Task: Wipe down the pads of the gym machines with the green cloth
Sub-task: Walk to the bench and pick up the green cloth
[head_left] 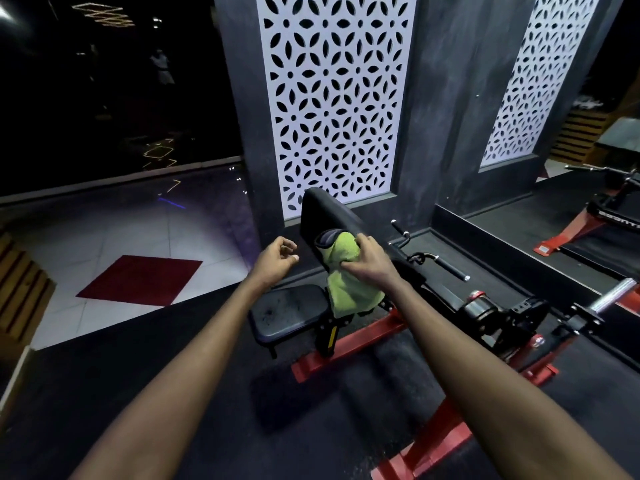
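- Green cloth [346, 285] is draped over the near end of the black upper pad [329, 213] of a gym machine. Its lower part hangs down towards the seat pad [287, 317].
- Right hand [369, 259] lies on top of the cloth, with the fingers curled into its folds, and grips it against the pad's end.
- Left hand [277, 259] hovers just left of the upper pad, with the fingers loosely curled. It holds nothing and touches neither pad nor cloth.
- The two hands are apart, with the end of the pad between them.
- The seat pad sits lower and nearer, left of the hanging cloth, and its surface looks dusty.
- The machine stands on a red frame [363, 344] on the dark rubber floor [173, 393]. A black handle bar [450, 268] sticks out to the right, beyond the right hand.
- Behind the machine a white cut-out panel [332, 98] is set in a dark grey wall.
- A red mat [142, 280] lies on pale tiles to the left.
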A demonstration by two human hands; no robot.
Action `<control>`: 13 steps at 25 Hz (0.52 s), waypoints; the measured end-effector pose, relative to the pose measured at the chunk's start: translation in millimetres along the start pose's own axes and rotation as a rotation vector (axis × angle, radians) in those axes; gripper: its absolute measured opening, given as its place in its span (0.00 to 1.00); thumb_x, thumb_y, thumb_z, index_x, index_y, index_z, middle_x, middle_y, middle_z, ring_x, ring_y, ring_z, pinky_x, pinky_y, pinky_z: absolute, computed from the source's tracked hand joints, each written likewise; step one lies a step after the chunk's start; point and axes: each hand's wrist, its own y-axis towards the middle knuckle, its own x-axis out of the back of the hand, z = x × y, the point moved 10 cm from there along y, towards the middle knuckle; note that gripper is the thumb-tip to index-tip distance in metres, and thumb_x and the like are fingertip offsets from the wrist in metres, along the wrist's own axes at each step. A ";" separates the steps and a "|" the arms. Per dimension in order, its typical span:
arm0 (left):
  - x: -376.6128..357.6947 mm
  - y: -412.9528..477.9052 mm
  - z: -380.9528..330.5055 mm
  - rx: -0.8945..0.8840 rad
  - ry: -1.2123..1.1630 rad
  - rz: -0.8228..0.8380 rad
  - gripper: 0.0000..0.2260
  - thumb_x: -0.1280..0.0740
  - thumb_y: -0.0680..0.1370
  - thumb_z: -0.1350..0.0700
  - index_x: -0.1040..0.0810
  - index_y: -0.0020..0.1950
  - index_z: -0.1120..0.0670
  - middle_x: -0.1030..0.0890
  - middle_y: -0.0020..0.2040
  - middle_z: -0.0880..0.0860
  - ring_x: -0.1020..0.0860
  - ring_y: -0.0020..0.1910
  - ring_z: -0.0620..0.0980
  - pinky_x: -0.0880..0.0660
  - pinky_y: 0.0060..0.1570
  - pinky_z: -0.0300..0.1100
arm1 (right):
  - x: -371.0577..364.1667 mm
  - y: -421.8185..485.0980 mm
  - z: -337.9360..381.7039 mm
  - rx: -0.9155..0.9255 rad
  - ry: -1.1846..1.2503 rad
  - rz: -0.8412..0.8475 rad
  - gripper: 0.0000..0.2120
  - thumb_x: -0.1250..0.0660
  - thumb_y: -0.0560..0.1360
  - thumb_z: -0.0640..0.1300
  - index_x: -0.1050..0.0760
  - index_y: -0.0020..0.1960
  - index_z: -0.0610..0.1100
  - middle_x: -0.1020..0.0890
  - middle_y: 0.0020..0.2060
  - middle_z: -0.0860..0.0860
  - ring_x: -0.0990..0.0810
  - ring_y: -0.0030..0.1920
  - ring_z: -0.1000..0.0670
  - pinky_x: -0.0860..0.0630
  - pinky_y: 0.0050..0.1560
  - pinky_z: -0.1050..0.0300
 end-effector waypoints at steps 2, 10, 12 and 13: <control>7.4 3.5 25.0 0.007 0.098 0.018 0.07 0.31 0.78 0.58 0.23 0.54 0.52 0.18 0.53 0.54 0.20 0.52 0.52 0.24 0.58 0.49 | -9.5 0.9 1.0 -0.052 0.037 -0.055 0.24 0.27 0.67 0.51 0.35 0.55 0.47 0.27 0.53 0.46 0.24 0.54 0.41 0.27 0.52 0.48; 14.3 53.6 101.4 0.107 0.188 0.015 0.08 0.33 0.79 0.61 0.22 0.58 0.56 0.19 0.55 0.54 0.22 0.53 0.51 0.30 0.51 0.38 | -85.9 66.2 -3.9 -0.041 -0.051 -0.047 0.31 0.26 0.70 0.49 0.28 0.72 0.50 0.25 0.59 0.43 0.21 0.59 0.37 0.24 0.59 0.44; 13.1 71.6 121.9 0.142 0.200 0.021 0.09 0.36 0.79 0.64 0.22 0.58 0.57 0.19 0.54 0.54 0.22 0.52 0.51 0.30 0.49 0.38 | -103.2 96.8 -13.0 -0.042 -0.066 -0.037 0.30 0.26 0.71 0.48 0.26 0.72 0.51 0.24 0.58 0.44 0.21 0.59 0.39 0.23 0.59 0.45; 12.8 81.5 134.6 0.163 0.199 0.020 0.09 0.37 0.79 0.64 0.21 0.57 0.57 0.19 0.53 0.54 0.22 0.52 0.52 0.30 0.50 0.38 | -114.0 113.8 -17.8 -0.041 -0.065 -0.028 0.29 0.26 0.71 0.48 0.25 0.72 0.52 0.23 0.58 0.44 0.21 0.58 0.39 0.23 0.58 0.46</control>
